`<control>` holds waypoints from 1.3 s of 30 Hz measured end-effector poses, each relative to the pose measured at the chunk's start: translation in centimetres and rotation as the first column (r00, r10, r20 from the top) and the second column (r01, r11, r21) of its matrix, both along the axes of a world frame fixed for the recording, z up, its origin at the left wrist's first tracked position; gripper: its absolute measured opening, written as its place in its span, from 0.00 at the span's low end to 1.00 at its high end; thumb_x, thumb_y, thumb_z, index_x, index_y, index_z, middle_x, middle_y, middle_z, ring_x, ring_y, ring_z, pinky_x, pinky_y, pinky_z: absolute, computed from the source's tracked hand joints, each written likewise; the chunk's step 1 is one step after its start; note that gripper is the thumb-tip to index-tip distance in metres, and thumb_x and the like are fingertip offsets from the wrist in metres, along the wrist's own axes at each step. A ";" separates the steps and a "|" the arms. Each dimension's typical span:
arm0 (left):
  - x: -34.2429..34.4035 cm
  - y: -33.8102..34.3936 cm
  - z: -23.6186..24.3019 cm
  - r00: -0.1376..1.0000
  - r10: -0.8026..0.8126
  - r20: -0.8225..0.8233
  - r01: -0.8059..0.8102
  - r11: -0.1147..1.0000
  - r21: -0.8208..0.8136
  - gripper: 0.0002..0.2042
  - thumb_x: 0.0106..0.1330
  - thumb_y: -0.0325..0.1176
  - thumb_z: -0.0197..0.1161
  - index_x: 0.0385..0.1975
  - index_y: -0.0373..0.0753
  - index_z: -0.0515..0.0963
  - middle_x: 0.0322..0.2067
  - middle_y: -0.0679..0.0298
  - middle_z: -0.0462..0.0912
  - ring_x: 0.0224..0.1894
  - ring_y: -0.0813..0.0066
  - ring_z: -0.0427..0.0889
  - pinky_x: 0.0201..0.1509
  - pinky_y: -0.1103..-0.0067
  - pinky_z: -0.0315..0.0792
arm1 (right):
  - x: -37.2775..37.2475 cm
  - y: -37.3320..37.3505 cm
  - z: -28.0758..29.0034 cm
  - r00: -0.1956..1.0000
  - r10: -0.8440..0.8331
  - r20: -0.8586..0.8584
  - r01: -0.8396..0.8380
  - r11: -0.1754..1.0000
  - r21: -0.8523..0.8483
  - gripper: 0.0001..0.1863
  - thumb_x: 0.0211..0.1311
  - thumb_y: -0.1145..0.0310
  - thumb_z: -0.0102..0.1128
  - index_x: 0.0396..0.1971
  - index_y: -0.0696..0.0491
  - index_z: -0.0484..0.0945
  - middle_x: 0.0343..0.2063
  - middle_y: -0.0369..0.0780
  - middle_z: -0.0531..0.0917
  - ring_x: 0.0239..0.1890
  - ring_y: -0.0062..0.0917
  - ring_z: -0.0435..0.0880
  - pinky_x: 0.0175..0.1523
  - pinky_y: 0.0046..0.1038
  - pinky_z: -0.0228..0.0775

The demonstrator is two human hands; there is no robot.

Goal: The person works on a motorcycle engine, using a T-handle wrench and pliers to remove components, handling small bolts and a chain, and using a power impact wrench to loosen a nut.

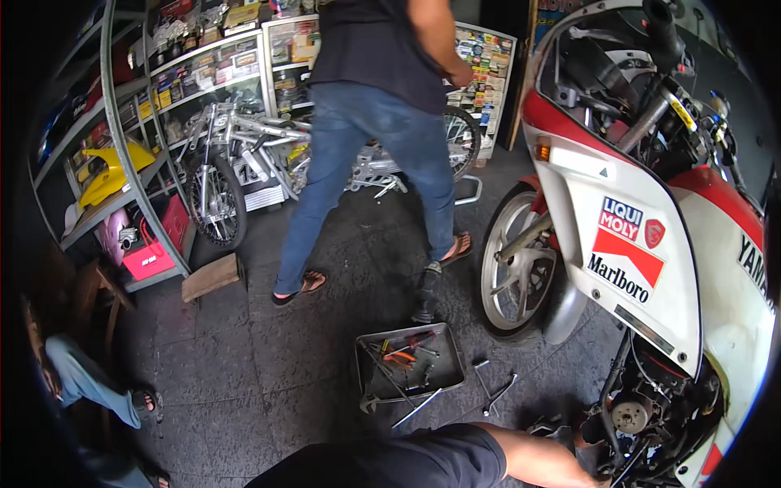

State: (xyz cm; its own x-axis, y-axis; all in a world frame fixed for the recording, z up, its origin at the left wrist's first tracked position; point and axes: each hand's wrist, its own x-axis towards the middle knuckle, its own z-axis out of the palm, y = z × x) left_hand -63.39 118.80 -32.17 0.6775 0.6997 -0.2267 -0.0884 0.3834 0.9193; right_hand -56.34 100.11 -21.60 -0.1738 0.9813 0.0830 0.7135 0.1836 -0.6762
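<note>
My left forearm [543, 457], in a short dark sleeve, reaches along the lower edge toward the exposed engine of a red and white motorcycle [569, 175]. The hand is at the lower edge, mostly cut off, and its fingers do not show. No part of my right hand is in the picture. Above the forearm, the engine shows a round metal part [630, 417] in its dark casing. On the floor nearby lies a shallow metal tray [364, 358] of tools, among them orange-handled pliers [399, 359]. Some metal wrenches [499, 395] rest beside it.
A person in jeans [374, 122] stands beyond the tray, next to a stripped motorcycle frame [244, 150]. Another person's leg [96, 382] shows at the left. A metal rack [122, 122] with a yellow panel [114, 172], a wooden block [213, 277] and glass display cabinets [267, 69] line the far side.
</note>
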 end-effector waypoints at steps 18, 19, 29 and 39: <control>3.4 4.3 -0.8 0.989 0.124 0.084 -0.114 0.987 -0.114 0.14 0.58 0.47 0.58 0.29 0.41 0.77 0.19 0.65 0.77 0.19 0.70 0.75 0.19 0.71 0.64 | -3.3 3.8 6.3 0.935 -0.348 0.075 0.288 0.617 -0.733 0.09 0.64 0.72 0.56 0.40 0.61 0.76 0.32 0.46 0.83 0.30 0.31 0.84 0.29 0.30 0.76; 3.5 4.7 -0.8 0.987 0.133 0.091 -0.122 0.985 -0.119 0.14 0.58 0.47 0.58 0.29 0.41 0.77 0.19 0.65 0.77 0.19 0.71 0.75 0.19 0.71 0.64 | -1.9 4.0 4.9 0.933 -0.350 0.082 0.294 0.614 -0.733 0.09 0.64 0.72 0.56 0.40 0.61 0.76 0.32 0.46 0.83 0.30 0.31 0.84 0.29 0.30 0.76; 3.3 5.9 -0.5 0.960 0.214 0.182 -0.182 0.967 -0.176 0.16 0.59 0.49 0.58 0.32 0.41 0.78 0.21 0.65 0.78 0.20 0.72 0.75 0.19 0.72 0.64 | 0.4 4.3 3.2 0.990 0.078 0.114 -0.006 0.848 -0.531 0.11 0.58 0.73 0.59 0.41 0.51 0.83 0.41 0.44 0.83 0.41 0.33 0.82 0.41 0.31 0.76; 2.9 8.2 -1.5 0.940 0.288 0.182 -0.248 0.945 -0.214 0.18 0.60 0.52 0.58 0.34 0.41 0.78 0.23 0.65 0.79 0.21 0.73 0.76 0.19 0.73 0.63 | -3.7 4.9 5.4 0.931 -0.344 -0.123 0.172 0.710 -0.683 0.11 0.61 0.67 0.59 0.40 0.58 0.81 0.25 0.38 0.79 0.26 0.21 0.76 0.27 0.22 0.67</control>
State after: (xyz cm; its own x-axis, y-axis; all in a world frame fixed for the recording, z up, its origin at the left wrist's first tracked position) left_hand -60.49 127.04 -33.68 0.5165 0.8207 -0.2442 -0.3923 0.4803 0.7844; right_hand -60.05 104.97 -16.21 0.0340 0.8077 -0.5885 0.4776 -0.5304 -0.7004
